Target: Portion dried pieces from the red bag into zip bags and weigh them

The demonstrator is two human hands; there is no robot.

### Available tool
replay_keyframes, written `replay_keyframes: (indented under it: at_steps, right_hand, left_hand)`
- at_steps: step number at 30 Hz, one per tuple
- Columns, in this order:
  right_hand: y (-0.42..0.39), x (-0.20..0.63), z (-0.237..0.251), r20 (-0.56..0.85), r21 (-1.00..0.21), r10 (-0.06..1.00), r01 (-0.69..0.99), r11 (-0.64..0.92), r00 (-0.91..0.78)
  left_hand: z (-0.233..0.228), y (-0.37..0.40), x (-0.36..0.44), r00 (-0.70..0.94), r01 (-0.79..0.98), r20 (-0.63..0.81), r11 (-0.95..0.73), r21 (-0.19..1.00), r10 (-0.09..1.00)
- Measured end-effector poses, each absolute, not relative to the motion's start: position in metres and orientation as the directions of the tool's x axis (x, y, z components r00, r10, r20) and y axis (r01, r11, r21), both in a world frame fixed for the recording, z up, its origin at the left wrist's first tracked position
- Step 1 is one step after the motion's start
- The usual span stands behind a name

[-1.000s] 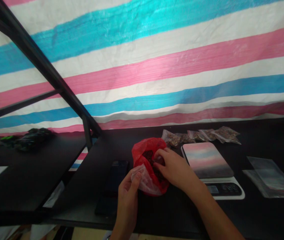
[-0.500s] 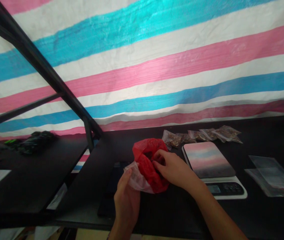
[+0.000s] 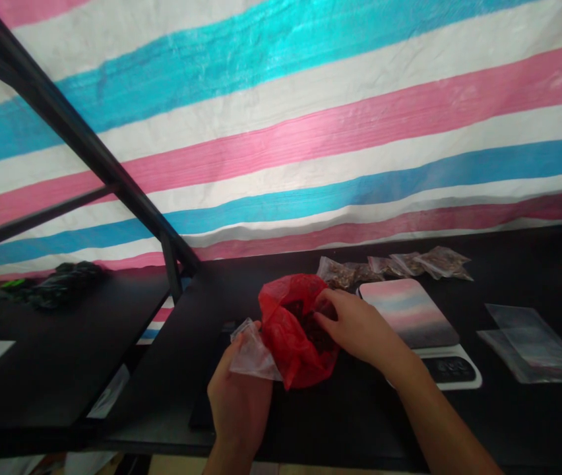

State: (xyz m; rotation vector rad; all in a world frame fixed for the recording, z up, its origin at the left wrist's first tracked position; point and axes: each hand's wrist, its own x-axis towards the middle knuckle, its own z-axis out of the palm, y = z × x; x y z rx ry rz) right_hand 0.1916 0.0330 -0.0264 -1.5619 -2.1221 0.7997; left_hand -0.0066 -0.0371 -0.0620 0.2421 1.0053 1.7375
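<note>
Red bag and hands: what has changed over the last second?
The left hand drew the clear bag left, away from the red bag. The right hand kept its fingers in the red bag's mouth. The scale and packets stayed put.

Black table (image 3: pixel 508 422) carries a red bag (image 3: pixel 293 336), a scale (image 3: pixel 417 326) just right of it, filled packets (image 3: pixel 394 266) in a row behind, empty clear bags (image 3: pixel 533 343) far right. Dark phone (image 3: pixel 206 402) left of the red bag. Separate black table (image 3: pixel 38 356) on the left holds a dark bundle (image 3: pixel 66 280).
</note>
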Motion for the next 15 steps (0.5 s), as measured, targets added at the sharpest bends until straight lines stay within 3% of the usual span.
replay_keyframes:
  at_steps: [5, 15]
  right_hand:
    - [0.031, 0.204, -0.016, -0.034, -0.492, 0.948, 0.831, 0.26, -0.317]
    - [0.022, 0.21, -0.01, -0.114, -0.409, 0.935, 0.874, 0.263, -0.335]
  left_hand:
    - [-0.052, -0.045, -0.002, -0.321, -0.634, -0.299, 0.031, 0.773, 0.899]
    - [-0.052, -0.066, -0.005, -0.213, -0.535, -0.372, 0.211, 0.818, 0.903]
